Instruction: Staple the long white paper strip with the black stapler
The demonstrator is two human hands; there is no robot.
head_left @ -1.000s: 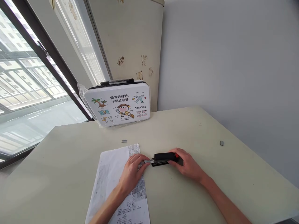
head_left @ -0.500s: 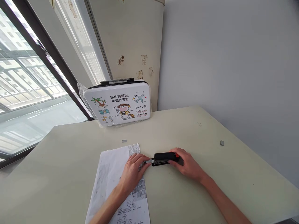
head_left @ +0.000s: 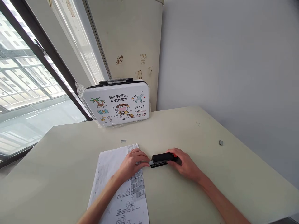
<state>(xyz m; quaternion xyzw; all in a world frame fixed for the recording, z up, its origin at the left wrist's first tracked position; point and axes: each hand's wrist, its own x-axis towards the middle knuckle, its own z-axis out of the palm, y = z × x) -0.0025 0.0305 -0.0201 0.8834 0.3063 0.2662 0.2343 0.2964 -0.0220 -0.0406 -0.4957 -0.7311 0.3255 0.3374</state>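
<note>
**Stapler held at both ends**

Head view: right hand (head_left: 184, 163) grips the rear of a black, red-trimmed stapler (head_left: 161, 157), just right of the white printed paper (head_left: 109, 161). Left hand (head_left: 132, 163) pinches a slim silver metal part (head_left: 151, 162) at its front. Apparent step: handling that part; moving it calls for straight alignment.

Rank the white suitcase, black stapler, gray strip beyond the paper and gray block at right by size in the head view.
1. White suitcase
2. Black stapler, partly covered by the right hand
3. Gray strip, gray block: too alike to rank
</note>
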